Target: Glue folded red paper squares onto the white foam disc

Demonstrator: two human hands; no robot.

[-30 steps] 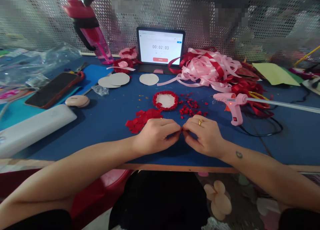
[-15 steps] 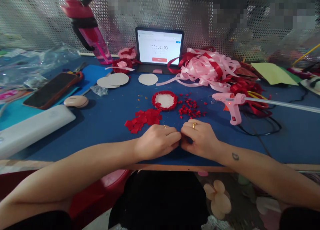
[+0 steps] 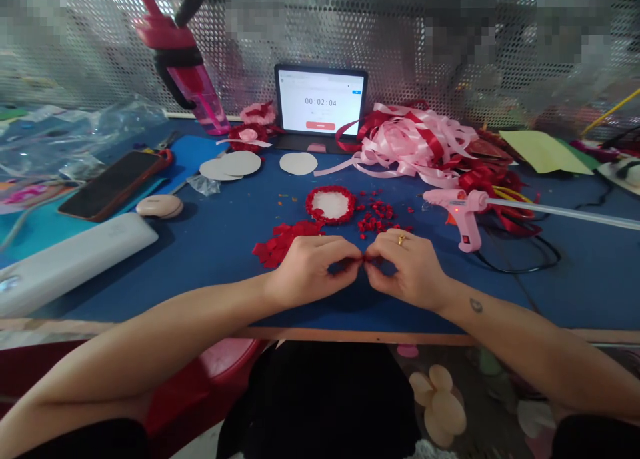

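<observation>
Fingertip to fingertip, my left hand (image 3: 317, 269) and my right hand (image 3: 407, 266) pinch over the front of the blue table. A tiny red ribbon piece (image 3: 364, 260) shows between their fingertips, mostly covered. Flat red ribbon squares (image 3: 280, 244) lie in a heap just behind my left hand. Beyond my right hand are several small folded red bits (image 3: 377, 214). A white disc (image 3: 330, 204) edged with a ring of red folded pieces (image 3: 311, 209) rests between and behind both hands.
At right, a pink glue gun (image 3: 463, 216) with its light on stands with a cable trailing. Pink and red ribbons (image 3: 410, 142) pile beside a tablet (image 3: 321, 102) running a timer. White discs (image 3: 240, 162), a phone (image 3: 113, 184), a white device (image 3: 80, 259) and a bottle (image 3: 187, 66) sit left.
My fingers have shifted from curled, knuckles together, to tip-to-tip pinches with rounded gaps behind them. The whole view has moved slightly; the timer reads one second more.
</observation>
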